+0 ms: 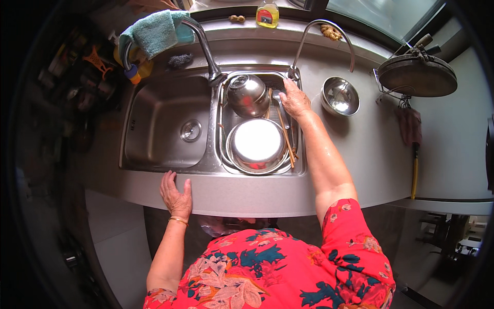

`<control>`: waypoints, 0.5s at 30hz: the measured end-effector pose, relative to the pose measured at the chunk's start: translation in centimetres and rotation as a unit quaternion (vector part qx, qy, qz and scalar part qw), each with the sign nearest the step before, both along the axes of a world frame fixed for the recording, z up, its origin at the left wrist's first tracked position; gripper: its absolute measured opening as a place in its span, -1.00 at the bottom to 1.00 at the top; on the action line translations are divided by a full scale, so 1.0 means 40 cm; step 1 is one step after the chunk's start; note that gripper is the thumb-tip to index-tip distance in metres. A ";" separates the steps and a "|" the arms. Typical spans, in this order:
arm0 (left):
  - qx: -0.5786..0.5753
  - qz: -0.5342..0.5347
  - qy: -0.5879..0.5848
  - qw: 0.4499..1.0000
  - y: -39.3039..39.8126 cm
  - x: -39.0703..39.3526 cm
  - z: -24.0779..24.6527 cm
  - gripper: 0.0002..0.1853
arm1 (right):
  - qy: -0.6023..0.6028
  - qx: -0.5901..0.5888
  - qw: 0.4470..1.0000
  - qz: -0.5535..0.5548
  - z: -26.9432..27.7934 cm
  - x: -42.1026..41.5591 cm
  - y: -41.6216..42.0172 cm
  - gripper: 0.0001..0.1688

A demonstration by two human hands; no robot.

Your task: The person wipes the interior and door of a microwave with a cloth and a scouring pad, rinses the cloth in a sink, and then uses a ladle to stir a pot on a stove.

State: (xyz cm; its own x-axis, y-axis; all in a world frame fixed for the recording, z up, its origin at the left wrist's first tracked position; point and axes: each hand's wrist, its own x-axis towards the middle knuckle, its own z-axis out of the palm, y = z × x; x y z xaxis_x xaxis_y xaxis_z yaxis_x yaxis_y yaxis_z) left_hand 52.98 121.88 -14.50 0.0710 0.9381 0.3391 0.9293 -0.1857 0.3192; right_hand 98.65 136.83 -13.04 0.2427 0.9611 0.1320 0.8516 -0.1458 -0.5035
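My right hand (295, 99) reaches over the right edge of a wire drying basket (222, 150) set in the right sink bowl, beside the base of the slim faucet (293, 73). Its fingertips are near a metal spoon (286, 116); whether they touch it I cannot tell. Wooden chopsticks (286, 141) lie by the spoon. Upturned steel bowls (249, 96) fill the basket's back left, and a large upturned steel basin (256, 145) is at its front. My left hand (176, 195) rests at the counter's front edge, fingers apart, holding nothing.
The left sink bowl (166, 116) has a round drain. A teal towel (154, 33) hangs over the larger faucet (204, 42). A steel bowl (340, 96) stands on the right counter, near hanging pans (417, 75). Dish soap (267, 14) and ginger (331, 32) sit on the sill.
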 end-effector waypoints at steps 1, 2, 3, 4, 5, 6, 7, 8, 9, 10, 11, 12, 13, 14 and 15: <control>0.000 0.000 -0.004 1.000 0.000 0.000 -0.001 -0.45 | 0.000 -0.006 1.000 -0.010 0.004 -0.016 -0.013 -0.36; 0.001 0.000 -0.007 1.000 -0.002 0.000 -0.001 -0.46 | 0.037 0.003 0.999 -0.018 0.009 -0.034 -0.031 -0.35; 0.000 -0.001 -0.011 1.000 -0.003 -0.001 -0.002 -0.46 | 0.036 0.065 0.997 -0.003 0.015 -0.055 -0.051 -0.40; 0.000 -0.003 -0.015 1.000 -0.003 -0.001 -0.003 -0.46 | 0.074 0.098 0.992 0.013 0.022 -0.072 -0.082 -0.46; -0.002 -0.002 -0.015 1.000 -0.004 -0.001 -0.004 -0.46 | 0.111 0.122 0.986 0.024 0.032 -0.085 -0.119 -0.53; -0.004 -0.001 -0.015 1.000 -0.005 -0.002 -0.004 -0.47 | 0.155 0.133 0.979 0.000 0.041 -0.100 -0.163 -0.59; -0.004 0.001 -0.017 1.000 -0.005 -0.002 -0.005 -0.47 | 0.189 0.187 0.964 0.000 0.051 -0.112 -0.205 -0.65; -0.001 -0.001 -0.014 1.000 -0.005 -0.002 -0.005 -0.47 | 0.205 0.233 0.949 -0.061 0.063 -0.115 -0.245 -0.70; 0.001 -0.002 -0.011 1.000 -0.005 -0.003 -0.006 -0.47 | 0.165 0.246 0.949 -0.108 0.078 -0.100 -0.286 -0.71; 0.002 -0.001 -0.008 1.000 -0.005 -0.003 -0.006 -0.47 | 0.119 0.256 0.947 -0.156 0.094 -0.069 -0.312 -0.69; 0.006 -0.003 -0.003 1.000 -0.006 -0.004 -0.006 -0.47 | 0.070 0.259 0.942 -0.202 0.108 -0.034 -0.332 -0.65; 0.009 -0.004 -0.001 1.000 -0.005 -0.004 -0.006 -0.47 | 0.037 0.217 0.947 -0.233 0.121 0.005 -0.352 -0.59; 0.011 -0.006 0.002 1.000 -0.006 -0.004 -0.006 -0.48 | -0.006 0.182 0.948 -0.261 0.129 0.041 -0.363 -0.55; 0.012 -0.008 0.000 1.000 -0.006 -0.004 -0.006 -0.48 | -0.015 0.163 0.950 -0.267 0.134 0.070 -0.373 -0.55; 0.011 -0.009 -0.001 1.000 -0.006 -0.005 -0.005 -0.48 | -0.016 0.120 0.950 -0.287 0.136 0.097 -0.380 -0.55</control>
State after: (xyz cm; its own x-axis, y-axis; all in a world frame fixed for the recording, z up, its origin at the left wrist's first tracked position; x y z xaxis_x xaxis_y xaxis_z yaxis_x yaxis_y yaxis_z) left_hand 52.78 121.63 -14.71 0.0874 0.9286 0.3606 0.9250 -0.2100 0.3167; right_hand 102.55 121.63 -7.59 0.7095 0.6136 0.3465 0.6822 -0.4749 -0.5559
